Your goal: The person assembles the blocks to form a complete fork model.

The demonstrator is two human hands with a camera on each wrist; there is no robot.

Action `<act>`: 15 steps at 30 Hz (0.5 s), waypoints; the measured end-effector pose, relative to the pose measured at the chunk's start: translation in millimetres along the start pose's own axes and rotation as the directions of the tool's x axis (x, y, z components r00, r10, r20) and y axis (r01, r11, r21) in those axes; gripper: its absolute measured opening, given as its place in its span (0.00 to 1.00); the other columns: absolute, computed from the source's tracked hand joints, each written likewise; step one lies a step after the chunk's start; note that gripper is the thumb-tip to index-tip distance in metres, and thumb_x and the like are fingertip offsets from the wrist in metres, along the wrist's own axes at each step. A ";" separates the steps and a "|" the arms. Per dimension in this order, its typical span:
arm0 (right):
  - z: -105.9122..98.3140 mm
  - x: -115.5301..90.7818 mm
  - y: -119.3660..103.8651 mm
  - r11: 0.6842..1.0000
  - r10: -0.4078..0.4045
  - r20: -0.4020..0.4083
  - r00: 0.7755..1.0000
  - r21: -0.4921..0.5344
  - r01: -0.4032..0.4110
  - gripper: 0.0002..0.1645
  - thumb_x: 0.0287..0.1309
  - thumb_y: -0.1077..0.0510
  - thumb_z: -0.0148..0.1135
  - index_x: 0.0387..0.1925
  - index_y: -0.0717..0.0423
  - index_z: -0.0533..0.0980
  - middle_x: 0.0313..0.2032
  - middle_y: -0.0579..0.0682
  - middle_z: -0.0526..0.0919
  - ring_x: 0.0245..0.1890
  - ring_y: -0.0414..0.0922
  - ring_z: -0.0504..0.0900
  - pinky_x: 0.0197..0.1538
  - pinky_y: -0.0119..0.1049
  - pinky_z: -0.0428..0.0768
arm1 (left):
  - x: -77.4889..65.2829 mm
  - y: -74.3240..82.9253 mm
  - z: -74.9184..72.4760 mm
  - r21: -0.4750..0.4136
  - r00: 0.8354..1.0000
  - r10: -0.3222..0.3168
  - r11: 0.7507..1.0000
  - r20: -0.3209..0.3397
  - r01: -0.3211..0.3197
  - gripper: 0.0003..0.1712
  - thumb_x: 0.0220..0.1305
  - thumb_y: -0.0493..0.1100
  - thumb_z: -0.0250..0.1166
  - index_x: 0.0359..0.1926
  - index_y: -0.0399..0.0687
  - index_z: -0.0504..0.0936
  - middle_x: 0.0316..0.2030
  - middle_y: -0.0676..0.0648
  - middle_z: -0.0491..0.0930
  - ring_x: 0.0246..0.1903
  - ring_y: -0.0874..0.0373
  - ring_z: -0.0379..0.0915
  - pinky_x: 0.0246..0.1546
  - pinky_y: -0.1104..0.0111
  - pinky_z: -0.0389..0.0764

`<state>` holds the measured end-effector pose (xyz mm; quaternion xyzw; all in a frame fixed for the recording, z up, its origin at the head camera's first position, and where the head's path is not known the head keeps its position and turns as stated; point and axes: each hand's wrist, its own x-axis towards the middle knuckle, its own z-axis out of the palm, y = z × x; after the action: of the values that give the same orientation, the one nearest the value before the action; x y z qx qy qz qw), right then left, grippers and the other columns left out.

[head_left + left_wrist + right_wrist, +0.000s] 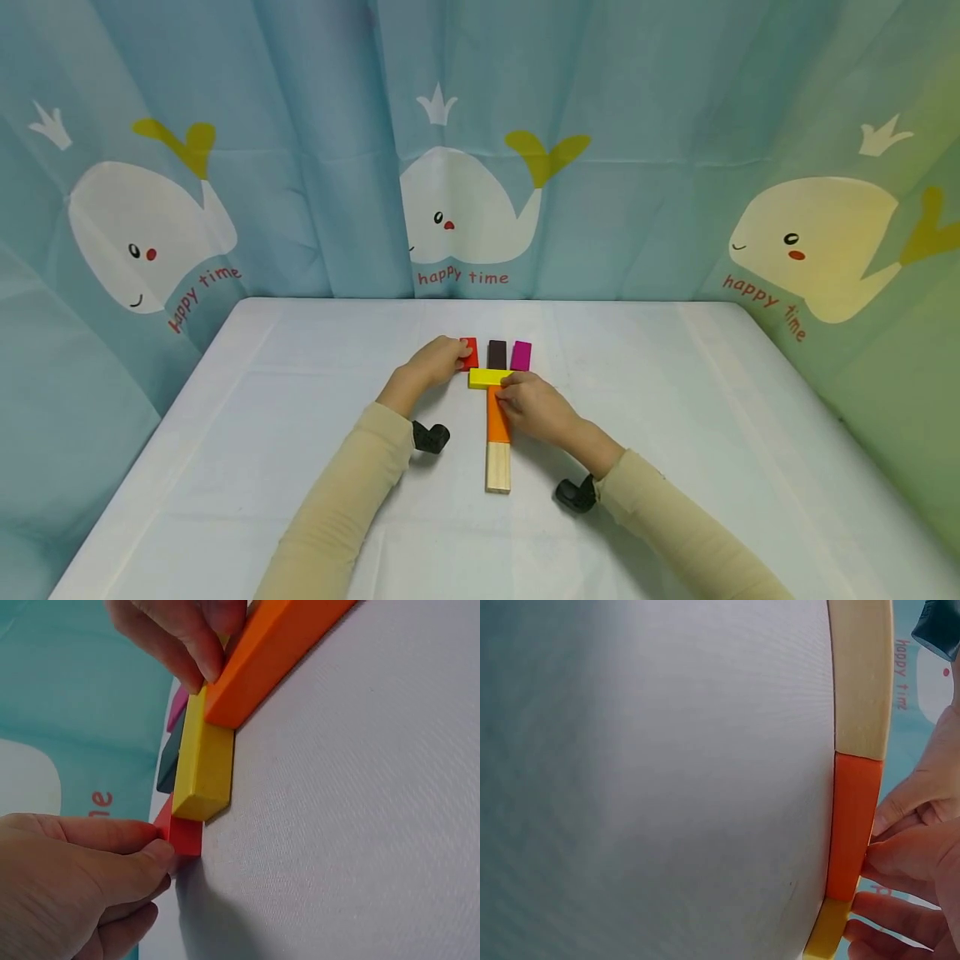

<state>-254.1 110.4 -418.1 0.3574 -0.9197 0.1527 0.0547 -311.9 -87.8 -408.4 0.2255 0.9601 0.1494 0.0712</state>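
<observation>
At the left end of a small block layout, my left hand (433,362) pinches a red block (470,353) between thumb and fingers. That block sits against the end of a yellow block (201,761) lying crosswise. My right hand (542,408) rests its fingertips on the yellow block near where it meets an orange block (853,825). Its thumb touches the orange block, and the yellow block's right end is hidden under the fingers. A plain wooden block (498,467) continues the line below the orange one. Beyond the yellow block stand a dark brown block (497,354) and a magenta block (521,356).
The blocks lie on a white table (225,467). A blue curtain (330,225) with whale prints hangs behind its far edge and along the sides. Black wrist cameras (431,437) stick out inward from both sleeves, close above the table.
</observation>
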 end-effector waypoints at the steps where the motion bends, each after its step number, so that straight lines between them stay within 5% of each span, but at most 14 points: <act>1: 0.2 0.0 0.0 1.000 0.000 0.000 1.000 0.002 0.000 0.11 0.52 0.63 0.64 0.38 0.64 0.83 0.39 0.56 0.81 0.41 0.49 0.77 0.48 0.40 0.77 | 0.2 0.0 0.4 0.001 1.000 -0.002 1.000 0.000 0.002 0.19 0.64 0.35 0.57 0.56 0.40 0.75 0.55 0.43 0.73 0.52 0.51 0.71 0.56 0.63 0.67; 15: -0.4 0.2 1.3 1.000 0.008 0.012 1.000 0.007 -0.008 0.11 0.52 0.62 0.64 0.38 0.64 0.83 0.40 0.56 0.81 0.42 0.49 0.77 0.49 0.40 0.76 | 2.4 2.5 2.6 0.012 1.000 0.013 1.000 -0.005 -0.013 0.20 0.64 0.37 0.57 0.57 0.41 0.74 0.56 0.44 0.72 0.54 0.51 0.69 0.57 0.63 0.66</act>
<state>-255.2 111.3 -418.1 0.3550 -0.9209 0.1542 0.0472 -312.5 -84.0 -410.2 0.2318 0.9596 0.1448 0.0664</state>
